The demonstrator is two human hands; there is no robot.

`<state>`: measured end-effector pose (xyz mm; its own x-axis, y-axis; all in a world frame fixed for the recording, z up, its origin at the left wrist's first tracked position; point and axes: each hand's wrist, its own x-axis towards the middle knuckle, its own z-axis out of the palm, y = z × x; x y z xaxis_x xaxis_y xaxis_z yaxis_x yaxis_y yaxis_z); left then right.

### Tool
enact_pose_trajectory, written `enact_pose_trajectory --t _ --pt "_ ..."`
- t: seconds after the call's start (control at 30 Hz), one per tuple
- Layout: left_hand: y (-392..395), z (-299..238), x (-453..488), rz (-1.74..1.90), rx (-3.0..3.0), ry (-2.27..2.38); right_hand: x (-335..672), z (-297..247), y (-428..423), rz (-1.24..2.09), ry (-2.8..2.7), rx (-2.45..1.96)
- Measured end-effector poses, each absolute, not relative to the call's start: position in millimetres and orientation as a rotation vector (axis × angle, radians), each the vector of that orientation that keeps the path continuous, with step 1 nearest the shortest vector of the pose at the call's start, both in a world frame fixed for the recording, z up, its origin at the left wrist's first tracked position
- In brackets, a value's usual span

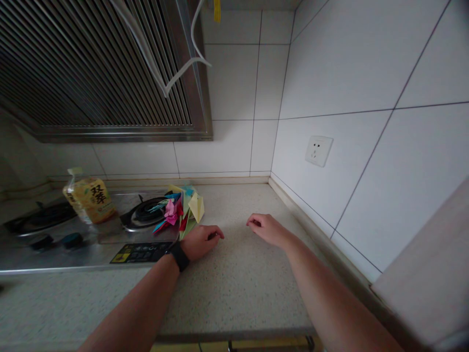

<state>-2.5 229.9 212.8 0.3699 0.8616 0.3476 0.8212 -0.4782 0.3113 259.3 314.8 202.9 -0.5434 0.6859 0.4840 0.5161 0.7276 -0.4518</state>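
Note:
My left hand, with a black watch at the wrist, rests on or just over the pale speckled countertop. Its fingers are loosely bent, a gap shows beside the thumb, and nothing is seen in it. Across a strip of counter, my right hand is in a similar loose curl with a small gap and no visible object. Just beyond my left hand lies a pile of colourful folded paper pieces, in pink, red, blue, green and pale yellow, partly over the stove edge.
On the steel gas stove stands a clear plastic bottle with a yellow label, left of a black burner. A range hood overhangs the stove, with a white cable dangling. The right tiled wall holds a socket.

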Motion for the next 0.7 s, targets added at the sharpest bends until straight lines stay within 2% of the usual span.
enact_pose_trajectory --t 0.7 --pt "228.1 214.9 -6.0 0.650 2.550 1.596 260.2 199.6 316.3 0.313 -2.311 -0.930"
